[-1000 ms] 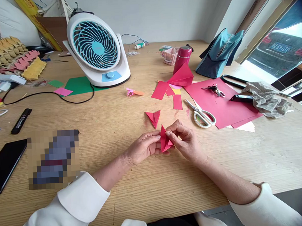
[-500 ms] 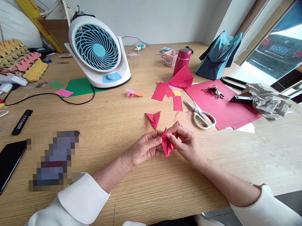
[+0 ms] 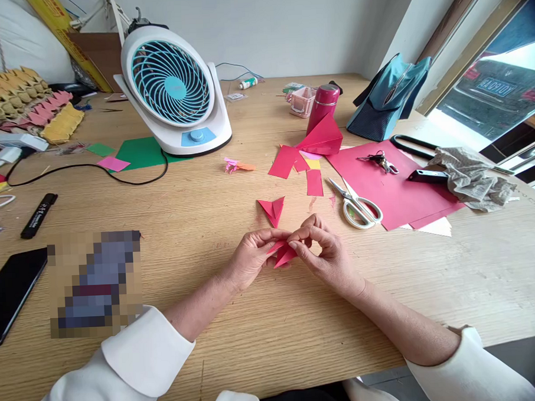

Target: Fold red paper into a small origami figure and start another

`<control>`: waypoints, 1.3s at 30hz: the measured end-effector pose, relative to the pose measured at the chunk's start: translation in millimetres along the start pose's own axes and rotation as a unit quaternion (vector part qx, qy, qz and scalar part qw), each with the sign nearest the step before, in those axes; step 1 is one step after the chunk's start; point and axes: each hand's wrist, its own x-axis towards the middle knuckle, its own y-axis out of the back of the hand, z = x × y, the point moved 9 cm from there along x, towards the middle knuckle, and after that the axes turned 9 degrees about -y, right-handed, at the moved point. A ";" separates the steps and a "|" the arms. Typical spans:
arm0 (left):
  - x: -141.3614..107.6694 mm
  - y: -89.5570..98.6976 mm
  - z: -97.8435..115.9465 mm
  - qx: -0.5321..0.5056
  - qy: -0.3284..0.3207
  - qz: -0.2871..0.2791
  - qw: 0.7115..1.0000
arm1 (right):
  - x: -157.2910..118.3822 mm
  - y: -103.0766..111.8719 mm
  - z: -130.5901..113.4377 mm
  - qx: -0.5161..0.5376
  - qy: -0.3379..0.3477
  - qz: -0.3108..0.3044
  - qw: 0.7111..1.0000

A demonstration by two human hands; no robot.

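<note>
A small piece of folded red paper [image 3: 286, 256] is held between my two hands, above the wooden table. My left hand [image 3: 251, 257] pinches it from the left, thumb on top and fingers behind. From the right, the thumb and index fingertips of my right hand [image 3: 323, 251] grip its upper corner. Part of the paper is hidden by my fingers. Just beyond my hands lies another folded red paper piece [image 3: 272, 211], pointed and touched by neither hand. White-handled scissors [image 3: 359, 208] rest with their blades apart to the right of it.
Red paper sheets [image 3: 359, 167] with keys on them lie at the right. Small red cut pieces [image 3: 283, 162] are near a red bottle [image 3: 323, 106]. A fan [image 3: 174, 86] stands at the back left. A marker [image 3: 39, 216] and black phone [image 3: 14, 291] lie at the left.
The folded red paper has turned from upright to lying slantwise, its tip now toward the lower left. My right fingertips have shifted slightly left onto its corner. The other items stayed put.
</note>
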 end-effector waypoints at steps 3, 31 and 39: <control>1.4 8.9 6.4 0.047 -0.036 0.041 0.997 | 1.4 4.5 12.5 0.041 -0.037 0.026 0.998; 3.1 9.9 17.2 0.214 -0.141 0.026 0.966 | 4.0 -19.2 46.2 0.110 -0.173 -0.053 0.977; -0.8 3.7 30.8 0.223 -0.154 0.044 0.961 | -0.2 -23.8 36.7 0.006 -0.133 -0.082 0.988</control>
